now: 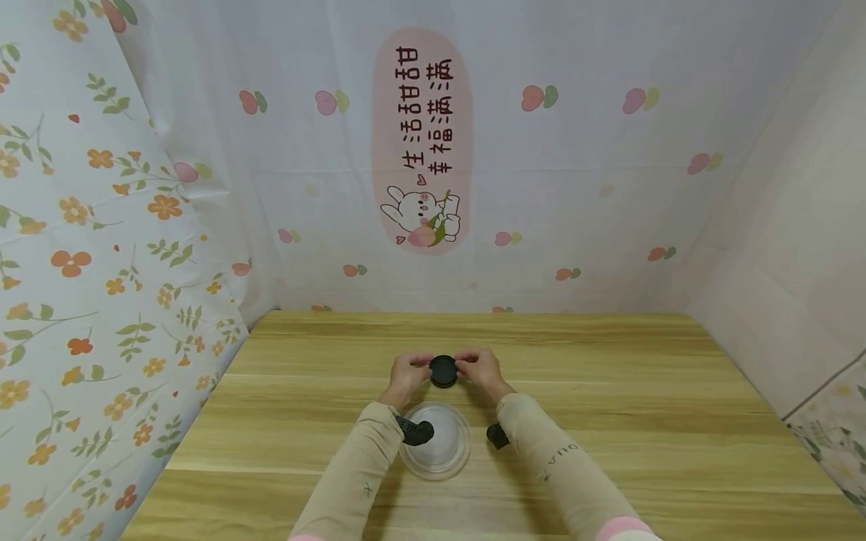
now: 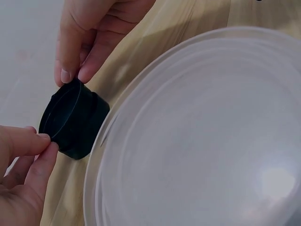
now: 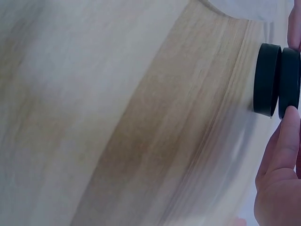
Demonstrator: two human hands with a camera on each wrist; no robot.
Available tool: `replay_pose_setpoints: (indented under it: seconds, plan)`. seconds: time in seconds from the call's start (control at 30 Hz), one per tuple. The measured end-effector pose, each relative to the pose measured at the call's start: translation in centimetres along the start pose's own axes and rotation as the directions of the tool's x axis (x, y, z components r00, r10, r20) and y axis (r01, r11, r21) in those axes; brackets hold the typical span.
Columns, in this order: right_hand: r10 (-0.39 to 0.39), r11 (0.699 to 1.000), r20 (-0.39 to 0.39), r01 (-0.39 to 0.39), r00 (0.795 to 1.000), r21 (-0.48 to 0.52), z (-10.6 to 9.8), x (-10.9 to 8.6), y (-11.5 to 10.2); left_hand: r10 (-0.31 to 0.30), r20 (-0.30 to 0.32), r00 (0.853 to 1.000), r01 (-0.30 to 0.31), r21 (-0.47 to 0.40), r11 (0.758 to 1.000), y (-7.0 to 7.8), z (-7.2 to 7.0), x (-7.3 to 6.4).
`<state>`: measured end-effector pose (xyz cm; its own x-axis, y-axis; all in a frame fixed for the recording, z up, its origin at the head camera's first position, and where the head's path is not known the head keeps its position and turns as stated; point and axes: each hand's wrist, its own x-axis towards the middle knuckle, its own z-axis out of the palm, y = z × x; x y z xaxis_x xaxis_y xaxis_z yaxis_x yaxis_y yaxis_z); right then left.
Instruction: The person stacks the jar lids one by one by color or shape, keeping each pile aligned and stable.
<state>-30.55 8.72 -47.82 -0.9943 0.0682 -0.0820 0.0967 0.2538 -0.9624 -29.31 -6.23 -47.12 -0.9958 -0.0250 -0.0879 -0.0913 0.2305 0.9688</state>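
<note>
Two shallow round black cap-like pieces (image 1: 443, 372) are stacked beyond the clear round container, their open side facing up. My left hand (image 1: 408, 373) pinches the upper piece's rim on its left side between thumb and fingertips. On the opposite side my right hand (image 1: 482, 371) holds the same rim with thumb and fingers. In the right wrist view a narrow gap shows between the lower black piece (image 3: 266, 80) and the upper black piece (image 3: 289, 82). From the left wrist, the upper piece's hollow inside and thin raised edge are visible.
The clear round container (image 1: 446, 458) with a whitish top stands between my forearms, nearer to me. A black wrist camera mount (image 1: 417, 431) overlaps it in the head view. Wood-grain table (image 1: 609, 376) surrounds these things, and a printed cloth (image 1: 575, 203) hangs behind.
</note>
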Motion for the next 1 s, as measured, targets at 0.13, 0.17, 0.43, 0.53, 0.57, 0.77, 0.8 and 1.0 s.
replay_pose_setpoints:
  seconds: [0.13,0.17,0.43,0.53,0.57,0.77,0.8,1.0]
  plan:
    - [0.001,1.0,-0.003,-0.001,1.0,0.019,-0.04,0.07,0.39,-0.002,0.007,1.0,0.002,0.001,1.0,-0.29,0.12,0.16]
    - [0.005,1.0,-0.002,-0.005,1.0,0.024,-0.04,0.07,0.48,-0.005,0.007,1.0,0.005,0.003,1.0,-0.36,0.15,0.17]
    - [0.022,0.999,0.019,-0.022,1.0,0.033,-0.07,0.02,0.79,-0.015,0.012,1.0,0.015,0.0,1.0,-0.69,0.26,0.12]
    - [0.022,0.999,0.02,-0.023,1.0,0.036,-0.07,0.01,0.75,-0.015,0.014,1.0,0.015,-0.004,1.0,-0.64,0.24,0.12]
    - [0.017,0.999,0.022,-0.018,1.0,0.036,-0.09,0.01,0.76,-0.011,0.016,1.0,0.011,0.0,1.0,-0.61,0.22,0.11]
    - [0.025,0.999,0.019,-0.026,0.999,0.04,-0.1,-0.02,0.66,-0.015,0.022,1.0,0.015,0.007,1.0,-0.36,0.11,0.0]
    - [0.032,0.999,0.017,-0.033,0.999,0.041,-0.08,-0.04,0.62,-0.017,0.023,1.0,0.017,0.005,1.0,-0.33,0.1,-0.02]
    - [0.036,0.999,0.016,-0.036,0.999,0.018,-0.04,-0.18,0.57,-0.023,0.011,1.0,0.023,0.007,1.0,-0.31,0.05,-0.11]
